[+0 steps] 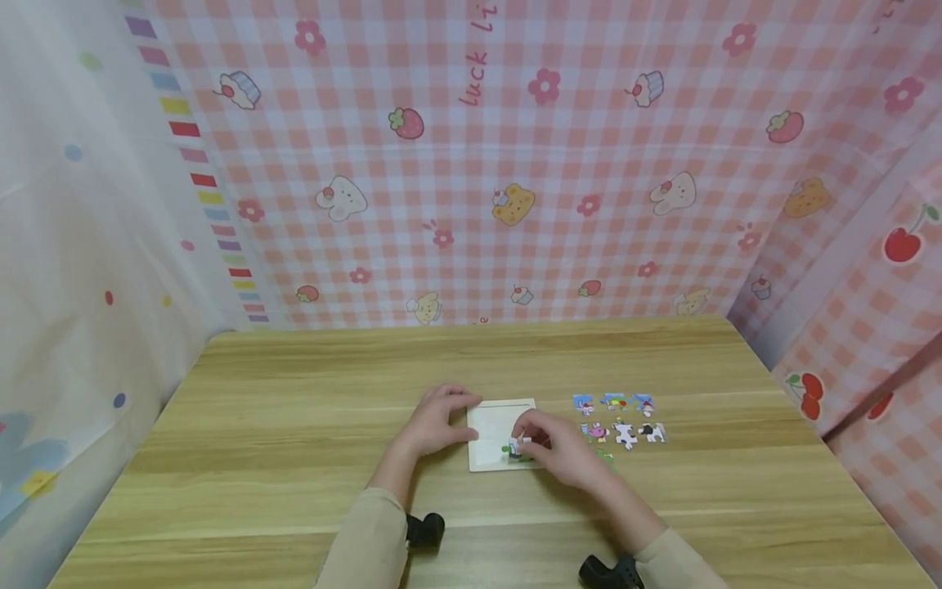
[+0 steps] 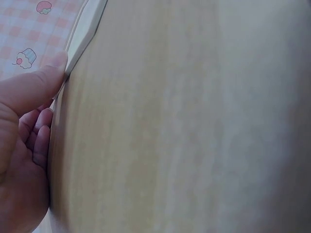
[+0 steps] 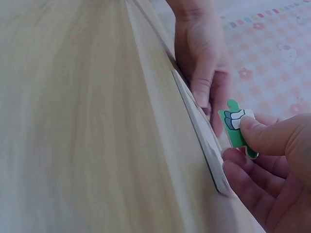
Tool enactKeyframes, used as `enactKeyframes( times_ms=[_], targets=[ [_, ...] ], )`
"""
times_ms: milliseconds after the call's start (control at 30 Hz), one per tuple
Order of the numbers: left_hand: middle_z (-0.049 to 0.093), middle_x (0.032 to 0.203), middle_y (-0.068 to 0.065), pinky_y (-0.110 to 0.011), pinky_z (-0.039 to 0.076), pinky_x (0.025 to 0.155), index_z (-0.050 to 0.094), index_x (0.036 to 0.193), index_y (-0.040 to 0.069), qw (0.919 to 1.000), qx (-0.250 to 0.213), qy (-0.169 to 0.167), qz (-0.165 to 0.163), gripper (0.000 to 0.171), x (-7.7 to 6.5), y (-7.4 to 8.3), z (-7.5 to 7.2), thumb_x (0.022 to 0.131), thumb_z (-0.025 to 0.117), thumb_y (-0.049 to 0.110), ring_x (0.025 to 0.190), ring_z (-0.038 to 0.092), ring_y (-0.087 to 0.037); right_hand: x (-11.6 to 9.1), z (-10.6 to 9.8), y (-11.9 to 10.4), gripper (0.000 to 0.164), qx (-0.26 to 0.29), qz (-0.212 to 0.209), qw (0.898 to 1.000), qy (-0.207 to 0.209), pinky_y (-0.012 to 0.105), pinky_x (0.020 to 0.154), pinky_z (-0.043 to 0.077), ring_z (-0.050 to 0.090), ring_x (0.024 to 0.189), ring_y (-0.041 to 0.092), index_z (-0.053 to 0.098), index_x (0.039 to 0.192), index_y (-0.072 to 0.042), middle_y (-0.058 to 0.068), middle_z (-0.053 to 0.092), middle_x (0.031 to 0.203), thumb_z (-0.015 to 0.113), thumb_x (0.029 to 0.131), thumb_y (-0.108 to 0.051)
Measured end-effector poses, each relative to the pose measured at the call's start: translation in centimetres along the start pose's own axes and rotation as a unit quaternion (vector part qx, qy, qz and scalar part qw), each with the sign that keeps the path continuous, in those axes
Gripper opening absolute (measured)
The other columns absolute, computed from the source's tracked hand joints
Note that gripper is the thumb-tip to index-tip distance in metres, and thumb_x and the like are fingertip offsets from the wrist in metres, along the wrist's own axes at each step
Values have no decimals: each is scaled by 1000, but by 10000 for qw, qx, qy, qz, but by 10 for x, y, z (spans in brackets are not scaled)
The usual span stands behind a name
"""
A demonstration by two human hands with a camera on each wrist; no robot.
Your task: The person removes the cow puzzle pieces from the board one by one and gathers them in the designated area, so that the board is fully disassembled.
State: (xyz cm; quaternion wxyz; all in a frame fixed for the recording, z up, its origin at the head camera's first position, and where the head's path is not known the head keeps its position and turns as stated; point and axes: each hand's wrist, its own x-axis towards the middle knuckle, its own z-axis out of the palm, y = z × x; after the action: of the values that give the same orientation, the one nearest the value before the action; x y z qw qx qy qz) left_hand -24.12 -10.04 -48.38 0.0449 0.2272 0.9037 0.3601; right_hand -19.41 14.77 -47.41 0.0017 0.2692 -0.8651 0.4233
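A shallow pale puzzle tray (image 1: pixel 487 451) lies on the table. At its left side rests my left hand (image 1: pixel 434 421), thumb and forefinger spread and touching the rim. In the left wrist view the thumb (image 2: pixel 46 82) lies along the tray's edge (image 2: pixel 85 34). My right hand (image 1: pixel 559 450) pinches a jigsaw piece (image 1: pixel 513 447) between thumb and fingers, over the tray's right part. This piece (image 3: pixel 233 128) is green with white and grey shapes in the right wrist view; the right thumb (image 3: pixel 272 138) covers part of its face.
Right of the tray, several loose jigsaw pieces (image 1: pixel 625 434) lie in rough rows on the wooden table (image 1: pixel 309 433). One green piece (image 1: pixel 605 457) is partly hidden by my right hand. A checked curtain (image 1: pixel 456 164) hangs behind the table.
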Motion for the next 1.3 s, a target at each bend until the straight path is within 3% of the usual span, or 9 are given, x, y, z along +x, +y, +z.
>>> enactKeyframes(
  times_ms=[200,467,933,1167,1300],
  targets=[
    [53,135,-14,-51,34,109,64,132,7,10000,30,-15,-30,52,0,1,0,85,80,20,127,44,-35,-14,-21,8,14,-2,-104,9999,121,26,71,53,59,79,8,65,98,-12,-3,66,88,72,89,-3],
    [53,134,-13,-51,35,109,64,132,6,10000,-23,5,-73,52,0,1,-1,84,80,18,126,45,-34,-37,-48,22,17,-240,94,9995,190,25,69,52,57,79,7,66,96,-17,-9,63,90,73,87,-4],
    [53,134,-14,-51,35,109,64,131,6,10000,-68,19,-33,51,-1,2,-1,84,80,16,126,45,-35,-71,-83,45,16,-166,-148,9987,460,23,70,51,58,83,5,68,98,-10,-3,67,93,73,86,0],
    [53,134,-14,-51,35,109,64,131,5,9999,-101,35,-8,51,0,1,0,84,81,16,126,45,-35,-86,-95,57,18,-494,-183,9978,409,22,68,50,56,81,2,66,96,-10,1,67,87,73,85,2],
    [53,134,-14,-51,35,108,64,131,5,9999,-94,36,-17,51,0,-1,1,84,81,17,126,45,-34,-89,-98,60,18,-694,-30,9967,417,22,69,51,56,81,1,67,95,-13,-4,67,88,74,85,0]
  ],
)
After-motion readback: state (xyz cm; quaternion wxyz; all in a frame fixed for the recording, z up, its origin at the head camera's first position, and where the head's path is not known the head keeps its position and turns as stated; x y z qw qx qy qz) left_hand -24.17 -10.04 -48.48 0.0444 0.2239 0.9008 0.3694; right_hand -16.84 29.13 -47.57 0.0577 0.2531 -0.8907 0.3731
